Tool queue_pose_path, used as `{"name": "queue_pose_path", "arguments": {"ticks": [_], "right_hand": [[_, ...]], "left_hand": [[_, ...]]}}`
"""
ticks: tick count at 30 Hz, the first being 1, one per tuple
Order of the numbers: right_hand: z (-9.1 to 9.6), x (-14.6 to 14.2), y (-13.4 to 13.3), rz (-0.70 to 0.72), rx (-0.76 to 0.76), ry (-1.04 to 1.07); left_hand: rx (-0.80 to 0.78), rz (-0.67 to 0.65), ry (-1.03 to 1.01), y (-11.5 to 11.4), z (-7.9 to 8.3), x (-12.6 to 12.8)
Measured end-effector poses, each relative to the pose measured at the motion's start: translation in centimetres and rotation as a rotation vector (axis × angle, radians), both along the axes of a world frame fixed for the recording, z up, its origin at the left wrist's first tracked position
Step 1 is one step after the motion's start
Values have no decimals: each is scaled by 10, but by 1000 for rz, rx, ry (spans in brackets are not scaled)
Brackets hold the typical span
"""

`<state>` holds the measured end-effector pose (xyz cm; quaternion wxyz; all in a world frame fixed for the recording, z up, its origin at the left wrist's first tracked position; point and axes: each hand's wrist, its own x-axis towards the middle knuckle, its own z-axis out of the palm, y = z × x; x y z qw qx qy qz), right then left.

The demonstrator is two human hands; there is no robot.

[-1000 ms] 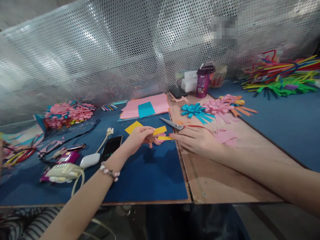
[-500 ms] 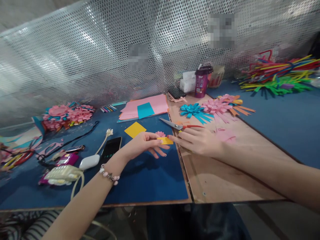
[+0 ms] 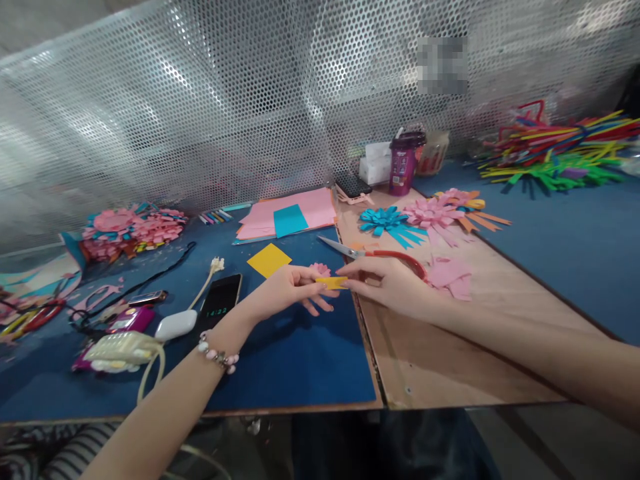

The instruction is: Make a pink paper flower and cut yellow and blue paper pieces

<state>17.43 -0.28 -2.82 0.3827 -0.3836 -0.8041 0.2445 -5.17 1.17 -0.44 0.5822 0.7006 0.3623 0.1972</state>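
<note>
At the far left of the blue tabletop (image 3: 295, 367) we see a heap of paper flowers (image 3: 133, 230); nearer to us lie a white case (image 3: 176, 325) and, just right of it, a dark phone (image 3: 225, 293) whose screen reads 14:22; further right and beyond it, a yellow square (image 3: 270, 260) lies flat; farther off is a stack of pink sheets (image 3: 320, 203) with a blue piece (image 3: 290, 220) on top. Near the middle, our left hand (image 3: 290, 290) pinches the left end of a small yellow strip (image 3: 331, 283) between thumb and forefinger, the other fingers spread below; a small pink flower (image 3: 320, 269) shows just beyond the strip; our right hand (image 3: 393, 283) pinches the strip's right end, so we grip it from both sides. Red-handled scissors (image 3: 345, 247) lie just beyond the right hand; farther right we find a blue flower (image 3: 384, 219), a purple cup (image 3: 403, 167), a larger pink flower (image 3: 433, 212) and, at far right, a bundle of coloured strips (image 3: 560, 143).
</note>
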Motion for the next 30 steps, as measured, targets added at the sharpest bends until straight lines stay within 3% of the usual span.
{"name": "queue_pose_path", "arguments": {"ticks": [7,21,24,28,30], "right_hand": [[-2,-1,-2,-21,-122,31],[-1,-2,-3,-23,-122,85],[-1,-3,-5,-29,-92,86],[0,-4,-6,-46,-56,55],[0,-4,-6,-34,-53,51]], "left_hand": [[16,-22,8,1,-1,-1],[22,0,-10,2,0,1],[98,28,3,3,-2,0],[315,112,94,4,-2,-1],[334,117,112,4,-1,-1]]}}
